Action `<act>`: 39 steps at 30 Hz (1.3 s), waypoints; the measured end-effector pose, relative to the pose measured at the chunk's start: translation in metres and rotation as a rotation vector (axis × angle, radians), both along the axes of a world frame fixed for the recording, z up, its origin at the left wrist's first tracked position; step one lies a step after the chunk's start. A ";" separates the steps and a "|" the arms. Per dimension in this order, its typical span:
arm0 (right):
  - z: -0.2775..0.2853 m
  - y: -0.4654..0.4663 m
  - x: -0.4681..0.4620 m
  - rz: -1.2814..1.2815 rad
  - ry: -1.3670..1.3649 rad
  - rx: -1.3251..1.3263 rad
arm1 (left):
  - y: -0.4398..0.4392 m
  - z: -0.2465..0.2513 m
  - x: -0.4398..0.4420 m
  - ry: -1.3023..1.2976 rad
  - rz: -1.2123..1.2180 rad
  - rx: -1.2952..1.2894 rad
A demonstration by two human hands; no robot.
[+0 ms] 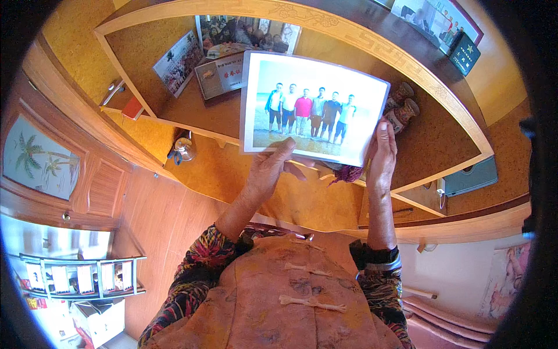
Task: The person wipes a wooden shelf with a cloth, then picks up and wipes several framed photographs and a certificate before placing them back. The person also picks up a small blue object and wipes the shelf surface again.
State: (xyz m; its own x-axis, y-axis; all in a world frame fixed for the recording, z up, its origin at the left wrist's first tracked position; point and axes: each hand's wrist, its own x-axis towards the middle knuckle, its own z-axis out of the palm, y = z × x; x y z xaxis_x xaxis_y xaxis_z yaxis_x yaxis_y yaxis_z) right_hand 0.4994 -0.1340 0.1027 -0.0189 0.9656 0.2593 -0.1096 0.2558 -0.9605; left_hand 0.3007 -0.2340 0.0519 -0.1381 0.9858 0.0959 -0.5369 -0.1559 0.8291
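Note:
Held up in front of a wooden display cabinet is a laminated photograph (pixel 322 107) of several people standing in shallow water. My left hand (pixel 272 168) grips its lower left edge, thumb on the front and fingers behind. Along the lower right edge lies my right hand (pixel 382 152), also holding it. Just below the photograph, between my hands, a purple knitted or crocheted thing (pixel 348 173) shows in part; whether a hand touches it I cannot tell. Behind the photograph, partly covered by it, a certificate booklet (pixel 219 78) rests on the shelf.
A group photograph (pixel 248 37) and a smaller print (pixel 178 63) lean inside the cabinet. Two jars (pixel 405 113) stand at the shelf's right. A framed picture (pixel 440 24) and a dark green booklet (pixel 464 54) are on top. A glass vessel (pixel 185 149) sits lower left, a red booklet (pixel 133 108) above it.

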 end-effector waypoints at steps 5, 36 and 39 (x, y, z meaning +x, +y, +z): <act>-0.023 0.019 0.010 0.096 -0.777 0.175 | -0.005 0.005 0.002 -0.022 0.081 0.005; -0.052 0.141 0.031 -0.233 -1.573 0.346 | -0.004 0.007 0.027 -0.034 0.277 0.012; -0.057 0.113 0.031 -0.213 -1.609 0.377 | -0.002 0.004 0.025 -0.031 0.274 0.033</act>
